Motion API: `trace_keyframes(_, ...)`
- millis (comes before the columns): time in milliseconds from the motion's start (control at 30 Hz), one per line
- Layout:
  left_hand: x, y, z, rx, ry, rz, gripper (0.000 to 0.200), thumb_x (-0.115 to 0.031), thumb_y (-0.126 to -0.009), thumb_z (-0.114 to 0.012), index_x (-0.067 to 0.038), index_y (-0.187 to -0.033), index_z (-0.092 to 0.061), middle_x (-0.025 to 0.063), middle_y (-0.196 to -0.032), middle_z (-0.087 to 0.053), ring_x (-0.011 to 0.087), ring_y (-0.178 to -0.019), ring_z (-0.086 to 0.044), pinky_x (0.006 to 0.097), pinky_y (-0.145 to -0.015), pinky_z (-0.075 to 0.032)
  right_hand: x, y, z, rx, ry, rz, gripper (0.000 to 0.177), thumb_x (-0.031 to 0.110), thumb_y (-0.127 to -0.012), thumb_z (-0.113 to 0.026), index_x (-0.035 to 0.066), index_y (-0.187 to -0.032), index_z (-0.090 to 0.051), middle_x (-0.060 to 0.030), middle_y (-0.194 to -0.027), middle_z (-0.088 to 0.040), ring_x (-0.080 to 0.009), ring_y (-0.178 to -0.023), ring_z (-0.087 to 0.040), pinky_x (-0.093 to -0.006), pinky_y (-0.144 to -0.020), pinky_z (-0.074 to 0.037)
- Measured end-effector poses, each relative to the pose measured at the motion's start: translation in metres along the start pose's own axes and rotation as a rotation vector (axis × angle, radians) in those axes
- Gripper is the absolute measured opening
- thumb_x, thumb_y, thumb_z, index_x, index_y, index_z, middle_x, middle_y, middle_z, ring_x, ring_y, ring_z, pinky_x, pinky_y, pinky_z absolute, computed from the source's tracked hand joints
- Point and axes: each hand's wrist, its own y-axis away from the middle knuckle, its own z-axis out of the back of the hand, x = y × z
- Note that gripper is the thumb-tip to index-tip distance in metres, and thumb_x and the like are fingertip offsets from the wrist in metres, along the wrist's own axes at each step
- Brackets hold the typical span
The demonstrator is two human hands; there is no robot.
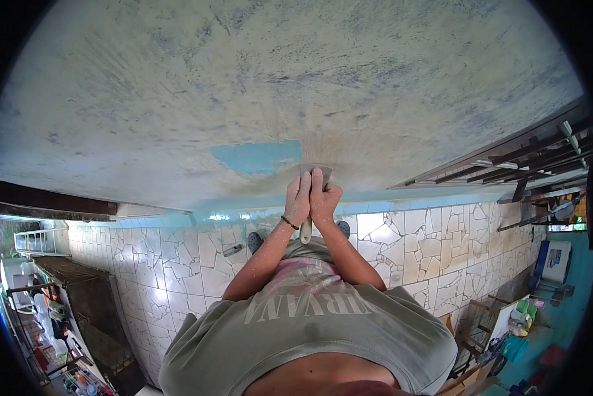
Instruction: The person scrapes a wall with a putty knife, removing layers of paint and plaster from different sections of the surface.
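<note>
Both hands are together in front of the wall (244, 79), around one scraper (306, 230) whose pale handle points down toward my shirt. My left hand (298, 198), with a dark beaded bracelet at its wrist, is closed on the tool. My right hand (325, 197) grips it from the other side, its thumb near the blade. The blade's flat metal lies close to the wall surface; whether its edge touches cannot be told. Just left of the blade, a light blue patch (257, 157) shows amid the greyish, scuffed coating. Pale specks cover my forearms.
A louvred window (534, 162) is at the right. Below the wall spreads a floor of broken white tiles (428, 244), with a small dark object (232, 250) on it. A dark brown cabinet (95, 317) stands at the lower left, and a wooden chair (478, 327) at the lower right.
</note>
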Motion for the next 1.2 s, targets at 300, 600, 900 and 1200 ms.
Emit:
trace_keyframes(300,-0.043,-0.009,-0.004,0.0,-0.055,-0.12,0.046,-0.038,-0.105,-0.043,0.004,-0.096,-0.061,0.0079,-0.082,-0.062,0.0131,-0.077,-0.054,0.0321,-0.069,-0.046,0.044,-0.01,-0.01,-0.006,-0.059,0.107,0.045,0.026,-0.096,-0.065,-0.005,-0.064,-0.058,0.0038,-0.056,-0.051,-0.0047,-0.059,-0.042,-0.0292,-0.047,-0.035)
trace_keyframes(600,-0.033,-0.004,-0.001,0.023,0.02,0.021,0.046,-0.039,-0.105,-0.046,0.003,-0.095,-0.063,0.0023,-0.083,-0.061,0.0091,-0.079,-0.051,0.028,-0.069,-0.045,0.04,-0.002,-0.003,0.03,-0.052,-0.009,0.045,0.026,-0.097,-0.064,-0.007,-0.067,-0.058,0.0018,-0.057,-0.053,-0.0048,-0.061,-0.042,-0.0293,-0.047,-0.036)
trace_keyframes(900,-0.04,-0.001,-0.005,-0.033,-0.032,-0.064,0.049,-0.04,-0.104,-0.046,0.004,-0.089,-0.062,0.0045,-0.075,-0.06,0.0109,-0.072,-0.051,0.0308,-0.064,-0.045,0.04,-0.001,-0.004,-0.017,0.002,0.064,0.052,0.03,-0.097,-0.064,-0.005,-0.06,-0.054,0.0036,-0.055,-0.048,-0.0054,-0.057,-0.04,-0.0299,-0.045,-0.032)
trace_keyframes(1200,-0.026,-0.007,-0.009,-0.062,-0.042,-0.069,0.051,-0.042,-0.104,-0.046,0.004,-0.088,-0.062,0.0041,-0.074,-0.06,0.0104,-0.073,-0.05,0.0312,-0.064,-0.045,0.032,-0.006,-0.005,-0.015,-0.062,0.057,0.052,0.03,-0.096,-0.065,-0.006,-0.061,-0.054,0.0034,-0.056,-0.048,-0.0055,-0.058,-0.04,-0.03,-0.045,-0.033)
